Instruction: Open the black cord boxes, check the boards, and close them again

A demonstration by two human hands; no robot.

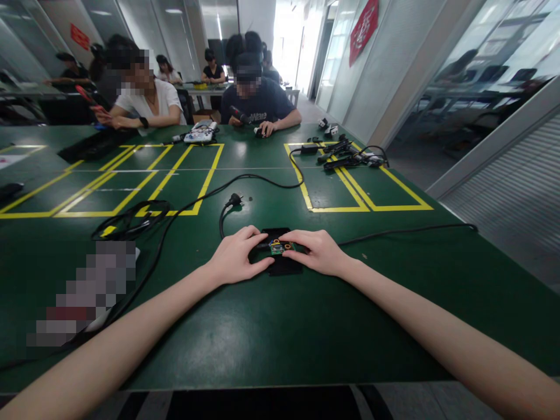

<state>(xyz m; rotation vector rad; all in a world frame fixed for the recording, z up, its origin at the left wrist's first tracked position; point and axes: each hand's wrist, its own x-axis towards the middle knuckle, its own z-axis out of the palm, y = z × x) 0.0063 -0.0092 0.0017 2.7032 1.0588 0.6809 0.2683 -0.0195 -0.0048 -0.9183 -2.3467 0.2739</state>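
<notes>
A small green circuit board (pixel 277 248) with copper-coloured coils sits over a black plastic case (pixel 285 269) on the table, straight in front of me. My right hand (pixel 318 251) closes on the board's right side, thumb below and index finger above. My left hand (pixel 240 255) curls round the left side of the case, its thumb along the near edge and its fingers at the far edge. A black cable (pixel 394 231) runs off to the right from behind my right hand. The case's left side is partly hidden by my fingers.
A black plug (pixel 235 199) lies beyond my left hand. A coiled black cable (pixel 131 220) and a blurred-out object (pixel 87 291) are at left. Black devices (pixel 339 154) lie at the back right among yellow tape lines (pixel 339 209). A co-worker (pixel 258 105) sits across the green table (pixel 219 344).
</notes>
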